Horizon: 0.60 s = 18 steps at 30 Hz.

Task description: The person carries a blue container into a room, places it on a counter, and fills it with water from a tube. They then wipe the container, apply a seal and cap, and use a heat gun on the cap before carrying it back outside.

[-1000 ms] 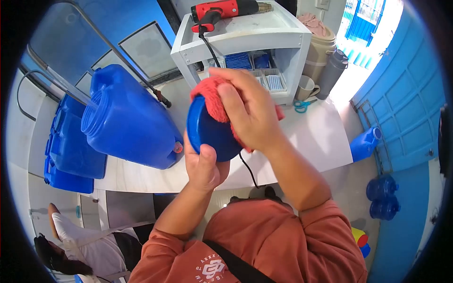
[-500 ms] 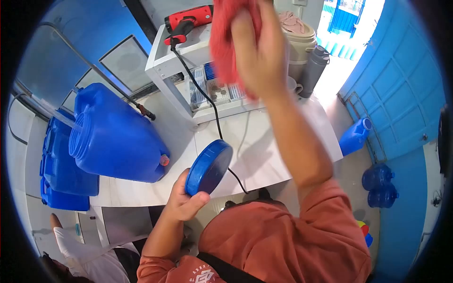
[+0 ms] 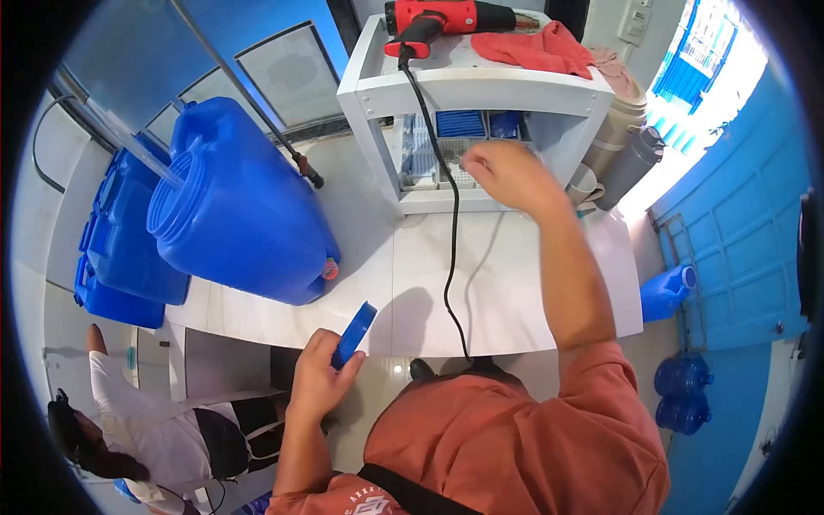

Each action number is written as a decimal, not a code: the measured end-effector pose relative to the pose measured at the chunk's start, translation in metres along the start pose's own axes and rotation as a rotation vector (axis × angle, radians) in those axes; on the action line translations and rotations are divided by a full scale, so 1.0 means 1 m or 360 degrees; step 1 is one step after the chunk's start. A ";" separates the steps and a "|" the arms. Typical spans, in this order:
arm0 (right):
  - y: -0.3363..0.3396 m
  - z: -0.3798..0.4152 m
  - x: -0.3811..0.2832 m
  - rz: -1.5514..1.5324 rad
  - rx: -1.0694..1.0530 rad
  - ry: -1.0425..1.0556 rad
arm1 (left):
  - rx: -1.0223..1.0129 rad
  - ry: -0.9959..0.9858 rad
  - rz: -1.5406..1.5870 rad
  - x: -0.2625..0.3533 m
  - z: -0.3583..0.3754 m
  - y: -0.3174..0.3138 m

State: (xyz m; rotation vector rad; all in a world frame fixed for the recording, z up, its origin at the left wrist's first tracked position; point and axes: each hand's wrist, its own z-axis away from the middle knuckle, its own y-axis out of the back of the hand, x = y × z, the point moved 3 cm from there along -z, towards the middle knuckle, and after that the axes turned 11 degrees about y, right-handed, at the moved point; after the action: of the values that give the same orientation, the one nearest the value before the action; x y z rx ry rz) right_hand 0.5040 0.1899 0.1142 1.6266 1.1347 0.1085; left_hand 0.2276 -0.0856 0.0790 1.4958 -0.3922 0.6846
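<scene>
In my left hand [image 3: 324, 375] is a round blue lid [image 3: 354, 333], seen nearly edge-on at the table's front edge. My right hand [image 3: 506, 174] is at the lower shelf opening of the white rack [image 3: 481, 96], its fingers closed over the small trays [image 3: 422, 154]; whatever they may hold is hidden. A red cloth [image 3: 549, 51] lies on the rack's top beside the red heat gun [image 3: 446, 17]. A large blue container [image 3: 249, 215] stands on the left of the table, its mouth open with a clear tube in it.
The heat gun's black cord [image 3: 453, 232] runs down across the white table [image 3: 515, 296]. A grey tumbler [image 3: 631, 167] and a mug [image 3: 582, 184] stand right of the rack. Another person [image 3: 159, 421] in white is at the lower left.
My right hand has let go of the red cloth, now on the rack's top, and has moved down to the shelf opening. The lid has turned edge-on and the view has shifted.
</scene>
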 end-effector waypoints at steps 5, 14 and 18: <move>-0.100 -0.077 0.061 0.0203 -0.0034 -0.0005 | 0.0174 0.0099 0.0028 -0.012 0.011 -0.003; -0.149 -0.085 0.088 0.0675 0.0104 0.0066 | 0.0222 0.0311 0.0343 -0.008 0.019 -0.012; -0.101 -0.064 0.083 0.0191 0.0848 -0.0194 | 0.0178 0.0402 0.0338 -0.002 0.014 -0.012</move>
State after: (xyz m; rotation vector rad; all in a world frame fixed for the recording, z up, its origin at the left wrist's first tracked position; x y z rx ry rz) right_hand 0.4495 0.2881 0.0217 2.1394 1.0219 -0.2326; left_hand 0.2358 -0.0991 0.0693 1.4621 -0.3251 1.0665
